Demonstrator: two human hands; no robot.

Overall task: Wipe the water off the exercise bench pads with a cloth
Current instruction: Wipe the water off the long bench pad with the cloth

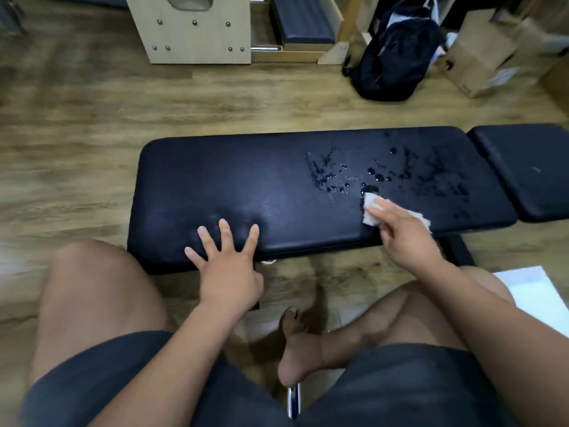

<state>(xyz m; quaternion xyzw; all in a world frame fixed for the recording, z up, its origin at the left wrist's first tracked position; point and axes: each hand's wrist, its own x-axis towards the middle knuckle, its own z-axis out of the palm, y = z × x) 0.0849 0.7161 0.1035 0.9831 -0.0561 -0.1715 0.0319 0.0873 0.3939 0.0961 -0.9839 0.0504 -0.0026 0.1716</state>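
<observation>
Water (335, 177) is beading just beyond the right hand (406, 232), apparently pressing the cloth (371, 211); left hand (229, 272) is lying splayed on the pad (246, 186) edge.

**Bench Pads and Floor: Surface Condition**

The long pad (246, 180) lies flat, with the short pad (529, 174) just beside its right end. Water drops (378, 177) cover the long pad's right half. A white cloth (371, 208) lies at the near edge of the wet area, pressed by the right hand (406, 235). The left hand (229, 272) rests spread on the pad's near edge, left of centre.

The wooden floor (92, 134) carries a backpack (397, 57) and a cardboard box (480, 57) beyond the long pad's right end.
</observation>
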